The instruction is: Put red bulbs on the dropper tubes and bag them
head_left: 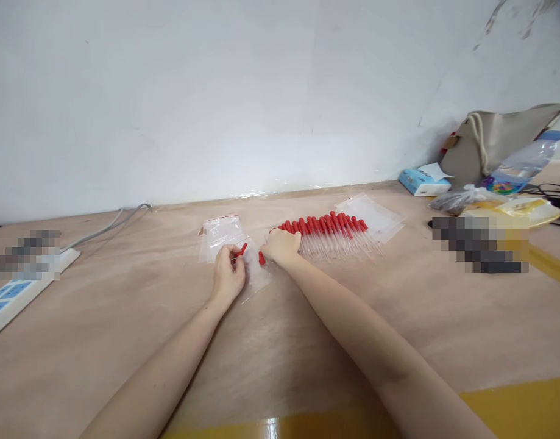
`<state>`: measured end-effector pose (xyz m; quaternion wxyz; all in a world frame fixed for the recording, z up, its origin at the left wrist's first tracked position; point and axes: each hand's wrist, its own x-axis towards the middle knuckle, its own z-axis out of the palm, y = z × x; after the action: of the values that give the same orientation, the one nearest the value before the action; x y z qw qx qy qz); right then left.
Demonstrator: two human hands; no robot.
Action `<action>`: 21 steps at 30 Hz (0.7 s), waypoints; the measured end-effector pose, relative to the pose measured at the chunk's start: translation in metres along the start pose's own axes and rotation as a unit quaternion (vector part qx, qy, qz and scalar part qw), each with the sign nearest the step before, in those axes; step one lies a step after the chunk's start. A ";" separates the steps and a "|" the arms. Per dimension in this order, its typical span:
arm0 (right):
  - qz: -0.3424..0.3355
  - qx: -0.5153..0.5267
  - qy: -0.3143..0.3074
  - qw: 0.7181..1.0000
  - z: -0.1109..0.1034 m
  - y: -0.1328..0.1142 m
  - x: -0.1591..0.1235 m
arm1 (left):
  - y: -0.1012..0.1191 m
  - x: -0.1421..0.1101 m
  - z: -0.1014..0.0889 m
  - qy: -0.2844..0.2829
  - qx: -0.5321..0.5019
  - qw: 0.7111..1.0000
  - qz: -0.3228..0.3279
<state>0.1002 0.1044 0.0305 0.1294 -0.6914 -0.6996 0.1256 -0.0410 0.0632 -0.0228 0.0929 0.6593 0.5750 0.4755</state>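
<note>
My left hand [227, 273] pinches a clear dropper with a red bulb [243, 249] over a small clear zip bag [256, 274] lying on the table. Just to the right, my right hand [282, 245] holds another red-bulbed dropper [261, 258], its bulb pointing down toward the same bag. A row of several red-bulbed glass droppers [334, 235] lies right beside my right hand. A stack of clear zip bags with red seals [220, 235] sits just beyond my left hand.
More clear bags [373, 216] lie behind the dropper row. A white power strip [19, 292] with a grey cable is at the left. A tissue pack [417, 182], a beige drawstring bag [494, 143] and plastic-wrapped items crowd the right against the wall.
</note>
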 end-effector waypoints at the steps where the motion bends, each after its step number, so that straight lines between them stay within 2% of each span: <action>1: -0.002 0.009 0.001 1.000 -0.002 0.003 -0.002 | 0.001 0.000 -0.001 -0.002 0.007 1.000 0.006; 5: -0.065 0.070 -0.006 0.995 -0.013 0.032 -0.017 | 0.008 0.000 -0.004 -0.008 0.007 0.999 0.032; 9: -0.173 0.131 0.049 0.975 -0.022 0.083 -0.044 | 0.021 -0.004 -0.004 -0.007 -0.034 0.997 0.064; 13: -0.269 0.133 0.100 0.949 -0.022 0.124 -0.073 | 0.041 -0.019 -0.002 -0.061 -0.057 0.990 0.110; 17: -0.319 0.125 0.148 0.928 -0.018 0.133 -0.093 | 0.058 -0.036 -0.001 -0.153 -0.023 0.975 0.159; 21: -0.341 0.122 0.148 0.920 -0.015 0.126 -0.098 | 0.062 -0.041 -0.002 -0.172 0.025 0.964 0.199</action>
<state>0.2245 0.0084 -0.0010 0.3498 -0.4005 -0.8451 0.0550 0.0035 0.0075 -0.0018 0.0771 0.8344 0.4192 0.3494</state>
